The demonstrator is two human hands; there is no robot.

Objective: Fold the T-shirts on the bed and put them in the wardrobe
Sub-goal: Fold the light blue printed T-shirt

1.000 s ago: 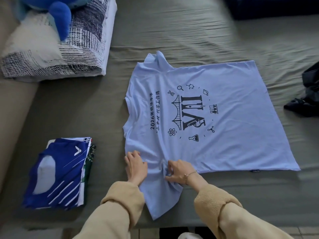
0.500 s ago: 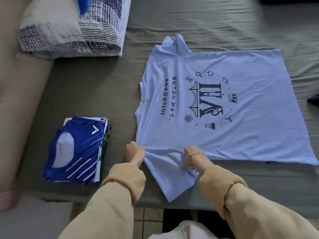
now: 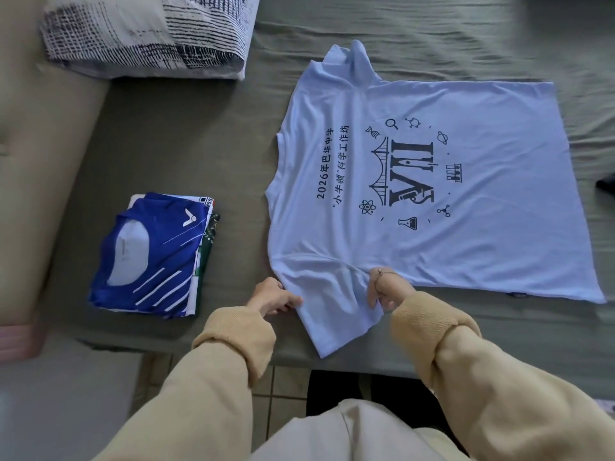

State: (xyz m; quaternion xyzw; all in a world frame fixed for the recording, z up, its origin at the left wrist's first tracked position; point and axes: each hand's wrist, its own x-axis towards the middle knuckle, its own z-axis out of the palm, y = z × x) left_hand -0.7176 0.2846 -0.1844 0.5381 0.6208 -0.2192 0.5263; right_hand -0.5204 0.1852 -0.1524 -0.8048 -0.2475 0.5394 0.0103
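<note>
Near sleeve now drawn taut off the bed (image 3: pixel 199 134), left hand (image 3: pixel 271 296) and right hand (image 3: pixel 382 291) each pinching one light-blue T-shirt (image 3: pixel 466 247), one folded stack (image 3: pixel 156 254) beside it.

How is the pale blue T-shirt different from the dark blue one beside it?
The pale blue T-shirt lies spread flat; the dark blue T-shirt is folded on a small pile. The pale one has a black print, the dark one white stripes. Both hands grip the pale one's sleeve; nothing touches the dark one. Both rest on the bed.
</note>
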